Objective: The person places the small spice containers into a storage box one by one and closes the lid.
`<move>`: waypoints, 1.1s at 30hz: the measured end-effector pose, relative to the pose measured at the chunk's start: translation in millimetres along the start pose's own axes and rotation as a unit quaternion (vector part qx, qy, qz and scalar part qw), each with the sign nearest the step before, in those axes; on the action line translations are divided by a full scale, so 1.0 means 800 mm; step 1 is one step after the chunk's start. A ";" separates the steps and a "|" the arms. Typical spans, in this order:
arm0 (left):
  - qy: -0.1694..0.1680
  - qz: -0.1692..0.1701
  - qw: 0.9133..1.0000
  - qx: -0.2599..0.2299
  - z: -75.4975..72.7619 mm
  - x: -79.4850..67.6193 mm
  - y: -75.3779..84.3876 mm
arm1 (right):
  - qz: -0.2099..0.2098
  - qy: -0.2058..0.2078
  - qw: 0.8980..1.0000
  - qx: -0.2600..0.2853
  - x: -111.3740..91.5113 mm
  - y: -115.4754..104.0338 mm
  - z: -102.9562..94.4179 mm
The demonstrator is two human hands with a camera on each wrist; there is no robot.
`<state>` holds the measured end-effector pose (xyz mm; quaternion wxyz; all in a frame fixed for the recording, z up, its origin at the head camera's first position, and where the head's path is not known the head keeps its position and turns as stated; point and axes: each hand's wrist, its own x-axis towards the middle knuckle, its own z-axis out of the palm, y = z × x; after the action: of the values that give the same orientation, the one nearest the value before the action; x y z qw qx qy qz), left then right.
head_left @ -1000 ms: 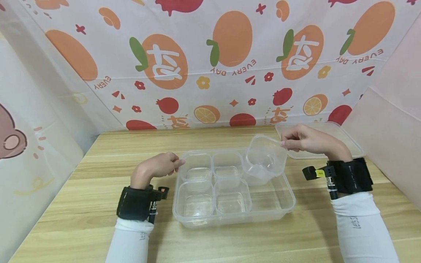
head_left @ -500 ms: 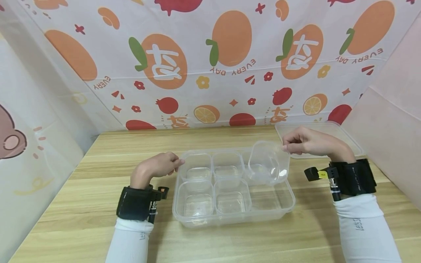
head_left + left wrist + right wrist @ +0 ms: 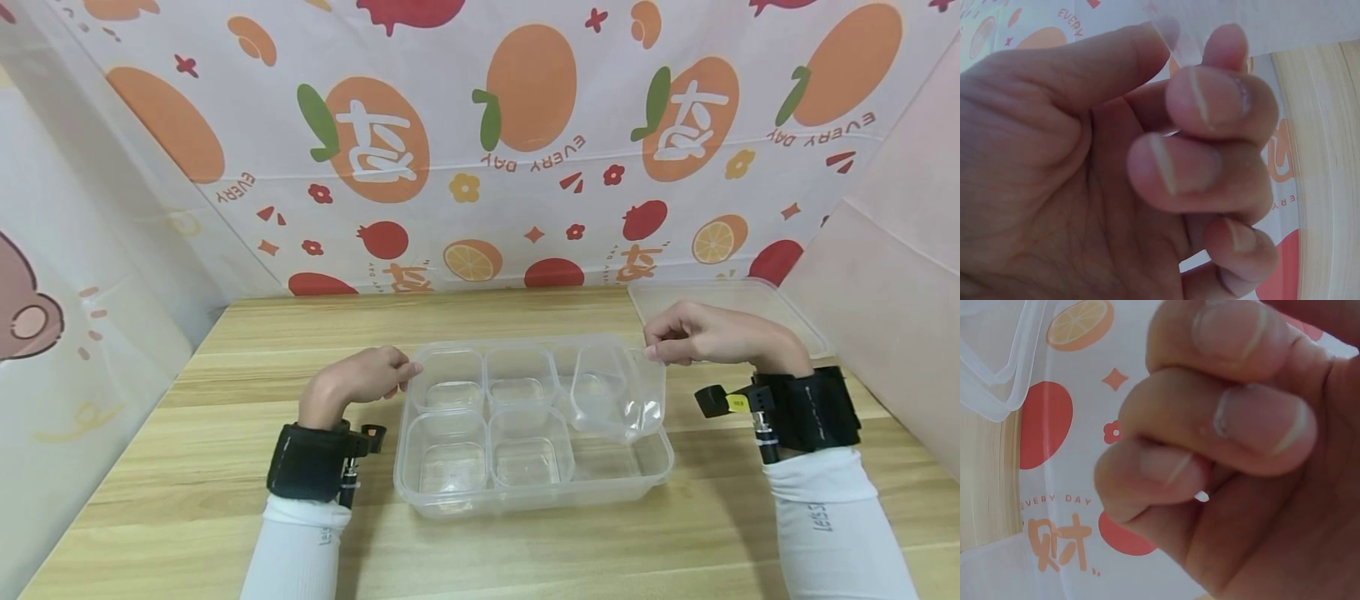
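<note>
A large clear plastic container (image 3: 517, 500) sits on the table, with several small clear square containers, such as the front-left one (image 3: 450, 454), filling its left and middle columns. My left hand (image 3: 363, 379) pinches the large container's left rim; in the left wrist view, thumb and a finger meet its clear edge. My right hand (image 3: 708, 333) pinches the rim of another small clear container (image 3: 618, 392), held tilted over the large container's right side. What lies behind that tilted container is hard to make out through the plastic. Curled fingers fill the right wrist view, hiding the pinch.
A clear flat lid (image 3: 738, 304) lies at the back right of the wooden table (image 3: 187, 433), partly behind my right hand. A fruit-printed cloth (image 3: 465, 225) hangs along the back edge. Light cloth sides stand at left and right.
My right hand has moved down slightly, lowering the small container and tilting it further onto its side. My left hand stays at the large container's rim.
</note>
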<state>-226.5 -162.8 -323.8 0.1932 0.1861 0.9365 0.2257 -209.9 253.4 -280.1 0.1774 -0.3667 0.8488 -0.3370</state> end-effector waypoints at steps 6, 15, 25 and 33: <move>0.000 -0.002 1.000 -0.003 0.000 0.000 0.000 | -0.010 -0.014 1.000 0.003 -0.001 0.000 0.003; 0.001 -0.005 1.000 -0.003 0.001 0.000 0.002 | -0.014 -0.027 1.000 0.004 -0.002 -0.001 0.007; 0.002 -0.009 1.000 -0.009 0.001 0.000 0.002 | -0.002 -0.036 0.999 -0.005 -0.002 0.003 0.011; 0.003 -0.004 1.000 -0.009 0.002 0.000 0.002 | -0.027 -0.045 0.999 -0.004 -0.002 0.004 0.013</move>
<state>-225.3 -161.1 -323.9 0.1929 0.1797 0.9358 0.2339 -204.9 251.5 -289.7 0.2048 -0.4046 0.8311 -0.3219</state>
